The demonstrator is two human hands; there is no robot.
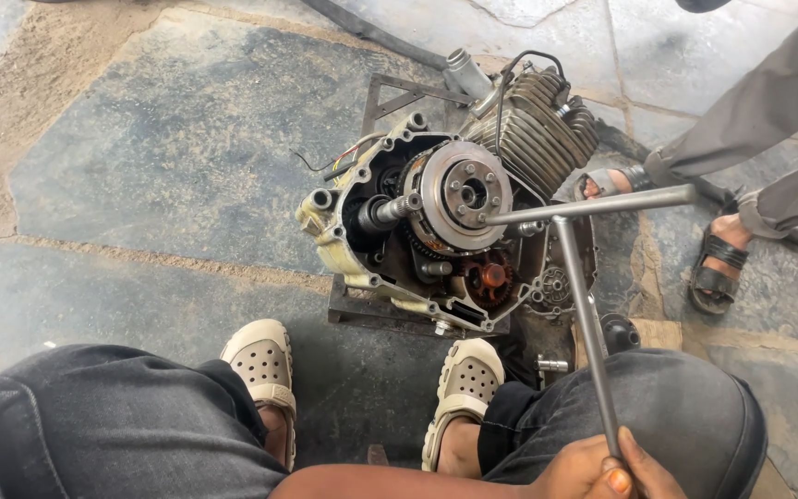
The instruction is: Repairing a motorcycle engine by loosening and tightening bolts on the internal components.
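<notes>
While the engine (pixel 436 222) sits at frame centre on its metal stand (pixel 362 310), side cover already off and clutch (pixel 462 194) exposed, the T-wrench (pixel 584 277) meets a clutch bolt; one hand (pixel 602 467) at bottom right clenches its handle, the other unseen.

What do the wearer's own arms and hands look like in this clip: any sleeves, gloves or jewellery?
Only one forearm and one hand show, at the bottom edge. Both are bare: no sleeve, glove, watch or ring visible. A thumbnail carries an orange-yellow stain or coating. Which hand it is cannot be told; the other is out of view.
</notes>
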